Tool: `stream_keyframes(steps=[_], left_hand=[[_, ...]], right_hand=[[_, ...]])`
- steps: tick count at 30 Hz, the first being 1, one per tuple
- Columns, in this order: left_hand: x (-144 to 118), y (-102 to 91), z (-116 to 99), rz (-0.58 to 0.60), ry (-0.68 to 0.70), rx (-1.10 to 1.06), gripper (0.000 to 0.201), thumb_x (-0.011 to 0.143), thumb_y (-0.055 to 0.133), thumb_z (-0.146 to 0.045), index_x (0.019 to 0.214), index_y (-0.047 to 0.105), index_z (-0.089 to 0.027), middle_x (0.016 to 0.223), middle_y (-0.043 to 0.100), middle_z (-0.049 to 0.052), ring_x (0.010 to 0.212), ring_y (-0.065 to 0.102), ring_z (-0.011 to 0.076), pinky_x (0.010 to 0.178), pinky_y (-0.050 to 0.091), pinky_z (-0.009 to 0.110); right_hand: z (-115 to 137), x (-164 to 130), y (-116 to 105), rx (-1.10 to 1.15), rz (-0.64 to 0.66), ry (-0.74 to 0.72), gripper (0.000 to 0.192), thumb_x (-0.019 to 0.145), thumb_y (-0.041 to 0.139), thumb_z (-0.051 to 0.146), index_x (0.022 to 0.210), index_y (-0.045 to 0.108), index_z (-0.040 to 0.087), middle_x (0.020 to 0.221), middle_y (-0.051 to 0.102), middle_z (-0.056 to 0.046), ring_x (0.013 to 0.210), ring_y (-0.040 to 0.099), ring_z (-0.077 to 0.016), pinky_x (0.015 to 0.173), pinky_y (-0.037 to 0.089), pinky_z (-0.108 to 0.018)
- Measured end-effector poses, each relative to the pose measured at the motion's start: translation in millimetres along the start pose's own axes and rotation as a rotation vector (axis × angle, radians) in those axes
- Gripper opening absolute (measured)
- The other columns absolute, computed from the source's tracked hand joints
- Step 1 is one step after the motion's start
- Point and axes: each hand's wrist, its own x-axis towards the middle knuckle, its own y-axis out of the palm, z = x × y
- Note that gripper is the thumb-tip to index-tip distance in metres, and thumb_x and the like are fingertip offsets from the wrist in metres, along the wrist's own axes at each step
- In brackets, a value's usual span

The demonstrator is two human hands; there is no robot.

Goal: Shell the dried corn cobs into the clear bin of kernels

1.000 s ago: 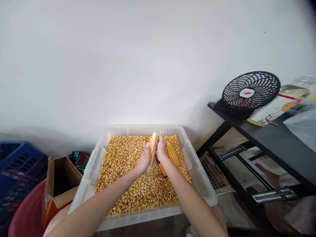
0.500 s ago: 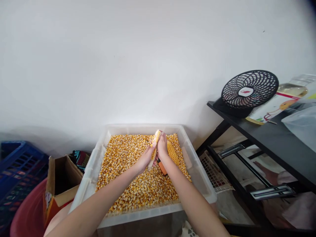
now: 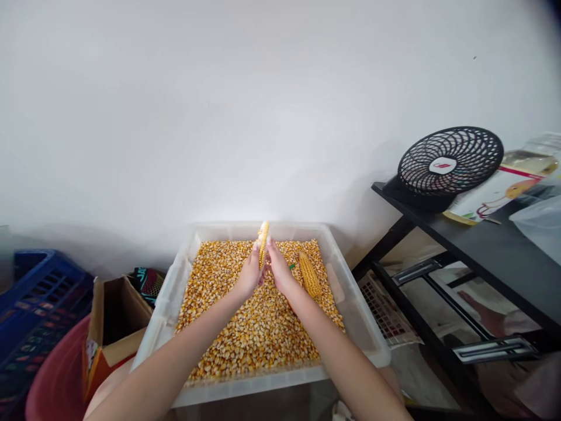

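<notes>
A partly stripped corn cob (image 3: pixel 263 242) stands nearly upright between my hands, yellow kernels on one side and a pale bare strip on the other. My left hand (image 3: pixel 249 273) is closed around its lower part, thumb up along the cob. From the other side my right hand (image 3: pixel 279 268) presses against it, fingers partly hidden. Below spreads a thick layer of loose corn kernels (image 3: pixel 254 336) in a clear plastic bin (image 3: pixel 362 327). A second, full corn cob (image 3: pixel 309 275) lies on the kernels right of my right hand. Beside that hand shows a small green piece (image 3: pixel 292 266), mostly covered.
At right, a black shelf (image 3: pixel 477 245) holds a black fan (image 3: pixel 451 162) and a labelled bottle (image 3: pixel 495 190). Left of the bin are an open cardboard box (image 3: pixel 120 316), a red basin (image 3: pixel 56 374) and a blue crate (image 3: pixel 48 292). A white wall (image 3: pixel 263 117) rises behind.
Both hands and the cob have moved left and the cob now stands more upright. My right hand has shifted off the second cob, which shows more fully; the orange tool is now mostly hidden.
</notes>
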Motion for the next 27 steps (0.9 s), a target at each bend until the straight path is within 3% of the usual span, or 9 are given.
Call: stream_keyframes(steps=[3,6,13,19,27], left_hand=[[1,0.1,-2,-0.130,0.143,0.031,0.054,0.081,0.029,-0.060,0.087,0.058,-0.015,0.064,0.060,0.005,0.062,0.059,0.0171,0.056,0.045,0.027],[2,1.5,0,-0.158,0.261,0.017,0.043,0.084,0.034,-0.049,0.099,0.057,-0.015,0.099,0.062,0.010,0.100,0.055,0.0197,0.085,0.040,0.029],[4,0.6,14,-0.159,0.215,0.077,0.037,0.082,0.039,-0.048,0.087,0.054,-0.015,0.088,0.061,0.008,0.087,0.056,0.0192,0.082,0.041,0.032],[5,4.1,17,-0.188,0.223,0.086,0.043,0.086,0.032,-0.047,0.100,0.054,-0.013,0.107,0.058,0.013,0.105,0.051,0.0207,0.092,0.035,0.033],[6,-0.6,5,-0.087,0.157,-0.158,0.055,0.085,0.025,-0.053,0.101,0.059,-0.013,0.099,0.064,0.010,0.099,0.056,0.0214,0.092,0.039,0.034]], right_hand=[[-13,-12,13,0.069,0.087,0.004,0.045,0.078,0.048,0.048,0.115,0.052,0.025,0.120,0.054,-0.001,0.111,0.049,-0.0168,0.094,0.039,-0.033],[-25,-16,18,0.093,0.028,-0.014,0.047,0.079,0.044,0.048,0.119,0.050,0.022,0.128,0.048,-0.002,0.117,0.044,-0.0151,0.101,0.030,-0.033],[-28,-17,18,0.058,-0.061,0.026,0.042,0.081,0.040,0.047,0.104,0.059,0.016,0.111,0.060,-0.008,0.101,0.055,-0.0167,0.093,0.039,-0.031],[-33,-17,15,0.045,-0.119,0.019,0.039,0.082,0.039,0.046,0.102,0.058,0.018,0.113,0.059,-0.008,0.101,0.055,-0.0161,0.092,0.039,-0.031],[-26,-24,17,0.093,0.055,0.019,0.046,0.077,0.049,0.045,0.119,0.049,0.025,0.128,0.047,-0.002,0.121,0.039,-0.0150,0.101,0.031,-0.031]])
